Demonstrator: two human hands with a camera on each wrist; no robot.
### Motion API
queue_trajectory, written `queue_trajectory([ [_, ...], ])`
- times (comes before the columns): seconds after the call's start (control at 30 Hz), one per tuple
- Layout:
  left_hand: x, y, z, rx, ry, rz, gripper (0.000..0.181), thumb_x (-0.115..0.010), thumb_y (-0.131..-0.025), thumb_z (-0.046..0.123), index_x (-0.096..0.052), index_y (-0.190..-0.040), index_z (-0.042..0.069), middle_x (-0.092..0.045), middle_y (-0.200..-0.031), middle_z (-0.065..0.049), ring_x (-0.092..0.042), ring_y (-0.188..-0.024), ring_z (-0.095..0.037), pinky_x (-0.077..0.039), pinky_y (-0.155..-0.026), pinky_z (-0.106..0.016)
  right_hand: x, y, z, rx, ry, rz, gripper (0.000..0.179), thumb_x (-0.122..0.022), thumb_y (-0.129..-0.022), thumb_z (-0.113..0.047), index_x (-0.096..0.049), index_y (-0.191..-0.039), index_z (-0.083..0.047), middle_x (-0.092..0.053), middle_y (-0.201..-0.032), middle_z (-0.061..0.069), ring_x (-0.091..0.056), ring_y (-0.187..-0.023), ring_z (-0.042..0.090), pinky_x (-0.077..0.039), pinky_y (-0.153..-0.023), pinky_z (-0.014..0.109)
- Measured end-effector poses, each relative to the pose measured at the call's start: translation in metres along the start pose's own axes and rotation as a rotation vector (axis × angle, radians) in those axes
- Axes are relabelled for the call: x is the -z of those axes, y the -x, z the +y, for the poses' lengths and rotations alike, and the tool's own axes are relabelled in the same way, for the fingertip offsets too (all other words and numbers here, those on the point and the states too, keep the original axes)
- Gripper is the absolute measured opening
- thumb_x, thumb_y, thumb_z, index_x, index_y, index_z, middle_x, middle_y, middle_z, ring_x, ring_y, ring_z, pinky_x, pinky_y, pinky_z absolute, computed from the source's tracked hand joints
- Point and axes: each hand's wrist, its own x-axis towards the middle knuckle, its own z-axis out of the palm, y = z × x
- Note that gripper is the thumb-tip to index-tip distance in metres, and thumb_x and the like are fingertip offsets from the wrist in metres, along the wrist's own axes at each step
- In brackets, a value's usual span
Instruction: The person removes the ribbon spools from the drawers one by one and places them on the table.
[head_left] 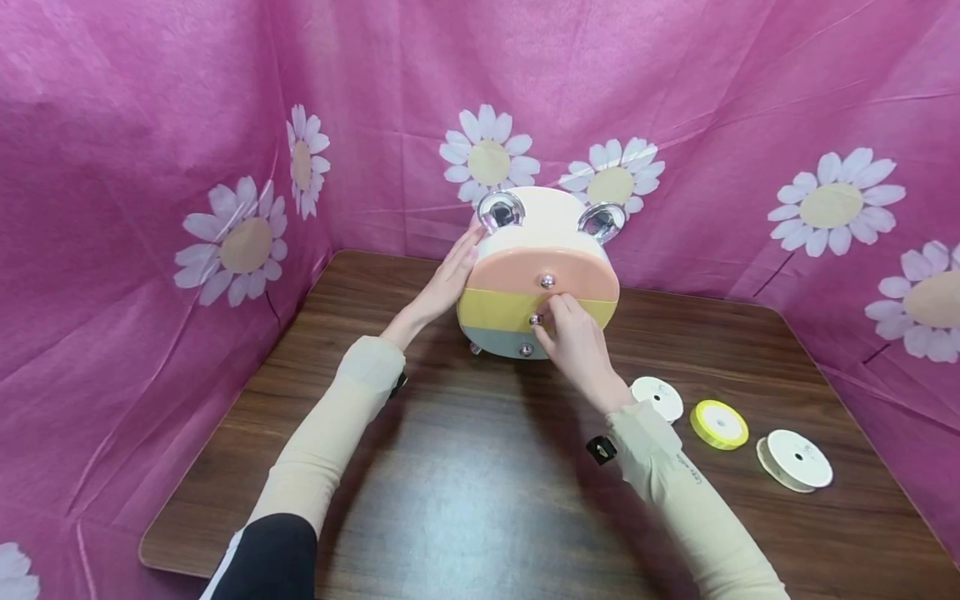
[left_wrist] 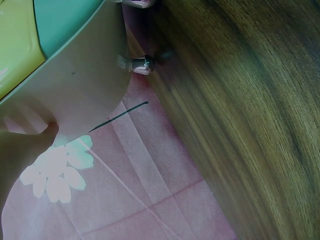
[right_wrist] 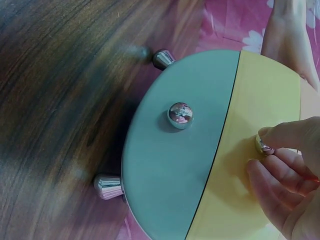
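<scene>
A rounded drawer box [head_left: 536,218] with shiny silver frog-like eyes stands upright on silver feet. Its front has a peach drawer [head_left: 510,271], a yellow drawer [head_left: 491,308] and a green drawer [head_left: 491,340], each with a round silver knob. My left hand [head_left: 444,279] lies along the box's left side, fingers extended upward toward one eye. With thumb and fingers, my right hand [head_left: 579,340] pinches the yellow drawer's knob [right_wrist: 263,146]. In the right wrist view the yellow front lies level with the green one, whose knob [right_wrist: 180,115] is free.
To the right on the wooden table [head_left: 450,483] lie a white spool [head_left: 663,398], a yellow ribbon roll [head_left: 722,425] and another white spool [head_left: 801,460]. The first spool is close to my right sleeve. A pink flowered cloth [head_left: 375,125] hangs behind and beside the table.
</scene>
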Motion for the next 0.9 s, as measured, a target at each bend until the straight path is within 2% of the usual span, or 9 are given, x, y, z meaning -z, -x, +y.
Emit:
queue_trajectory([
  [0.27, -0.001, -0.001, 0.001, -0.003, -0.011, -0.002, 0.051, -0.026, -0.109, 0.028, -0.02, -0.16, 0.022, -0.009, -0.169, 0.005, -0.006, -0.157, -0.013, -0.008, -0.129, -0.042, -0.001, 0.002, 0.0, -0.011, 0.013, 0.011, 0.018, -0.075, -0.085, -0.009, -0.062, -0.097, -0.004, -0.065, -0.092, 0.012, -0.068, -0.082, 0.026, -0.058, -0.069, 0.041],
  [0.53, -0.002, -0.003, -0.002, -0.022, 0.017, -0.022, 0.052, -0.025, -0.108, 0.017, -0.018, -0.159, 0.009, -0.007, -0.169, -0.009, -0.002, -0.157, -0.025, -0.003, -0.129, -0.046, -0.003, 0.009, 0.005, 0.018, 0.035, 0.019, 0.019, -0.075, -0.085, -0.012, -0.063, -0.098, -0.007, -0.065, -0.095, 0.007, -0.07, -0.084, 0.024, -0.057, -0.063, 0.041],
  [0.77, -0.002, -0.002, -0.003, -0.024, -0.003, -0.014, 0.052, -0.025, -0.109, 0.027, -0.019, -0.16, 0.021, -0.007, -0.169, 0.004, -0.005, -0.157, -0.014, -0.007, -0.129, -0.044, -0.005, 0.017, 0.007, 0.004, 0.056, 0.022, 0.026, -0.076, -0.085, -0.017, -0.061, -0.104, -0.011, -0.066, -0.1, 0.005, -0.071, -0.088, 0.027, -0.056, -0.057, 0.047],
  [0.9, -0.001, -0.004, -0.005, -0.032, -0.002, -0.013, 0.052, -0.025, -0.109, 0.028, -0.019, -0.16, 0.02, -0.009, -0.169, 0.003, -0.005, -0.157, -0.015, -0.007, -0.129, -0.044, -0.006, 0.022, 0.009, -0.001, 0.072, 0.022, 0.029, -0.077, -0.084, -0.017, -0.06, -0.105, -0.009, -0.065, -0.098, 0.007, -0.069, -0.081, 0.029, -0.055, -0.055, 0.048],
])
